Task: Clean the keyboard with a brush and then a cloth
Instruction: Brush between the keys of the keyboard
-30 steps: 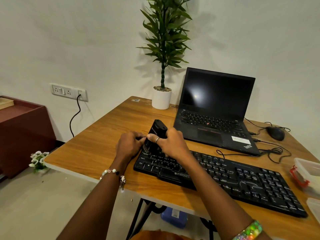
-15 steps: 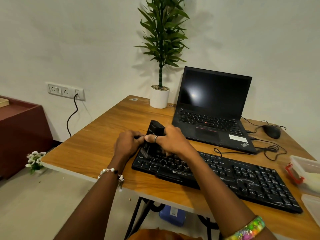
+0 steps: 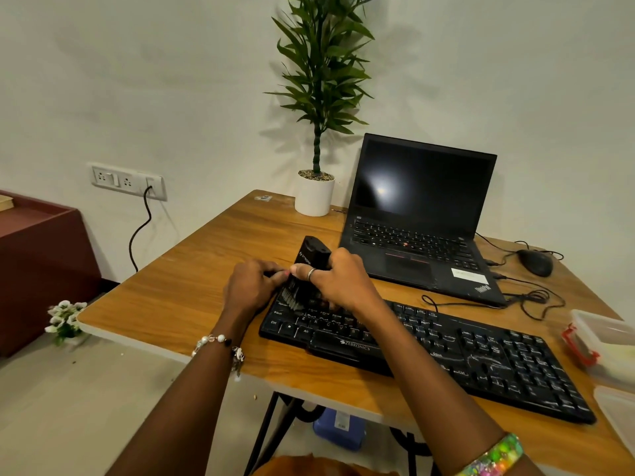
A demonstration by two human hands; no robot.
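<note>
Fingers of the right hand point(image 3: 338, 281) curl round a black brush point(image 3: 307, 269), its bristles down on the left end of the keyboard point(image 3: 481, 352). Beside it the left hand point(image 3: 249, 286) pinches the brush's lower part. The keyboard lies slanted near the bench's point(image 3: 192, 290) front edge; bare wood spreads left of it, a laptop point(image 3: 419, 214) sits just behind.

On the wooden table point(image 3: 192, 269), the black wired keyboard point(image 3: 464, 352) lies nearest the front edge, with the open black laptop point(image 3: 422, 231) behind it. The white-potted green plant point(image 3: 314, 197) stands left of the laptop, the black mouse point(image 3: 535, 262) right.
</note>
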